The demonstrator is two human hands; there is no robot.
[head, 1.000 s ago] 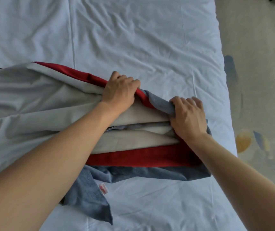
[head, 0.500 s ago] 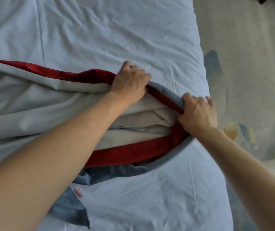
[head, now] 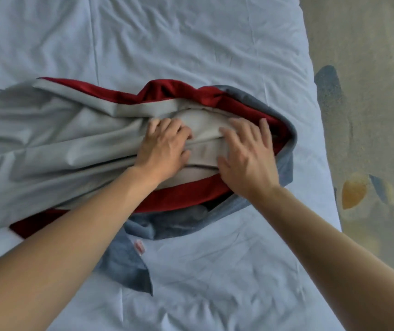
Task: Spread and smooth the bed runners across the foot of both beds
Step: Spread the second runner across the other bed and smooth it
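A bed runner (head: 48, 149) lies bunched across the white bed (head: 191, 44), its pale grey lining up, with a red band and a blue-grey face showing at the folds. My left hand (head: 165, 146) rests on the grey lining near the bunched right end, fingers curled into the cloth. Just right of it, my right hand (head: 250, 154) lies flat on the same folds with fingers spread. A blue-grey corner with a small red tag (head: 139, 247) sticks out toward me.
The bed's right edge (head: 320, 139) runs down the frame. Beyond it is beige carpet (head: 370, 91) with blue and yellow patches. The white sheet is wrinkled above and below the runner.
Both hands let go of the runner's far folded edge and moved toward me onto the grey lining. The right hand opened flat. The far edge now lies humped.
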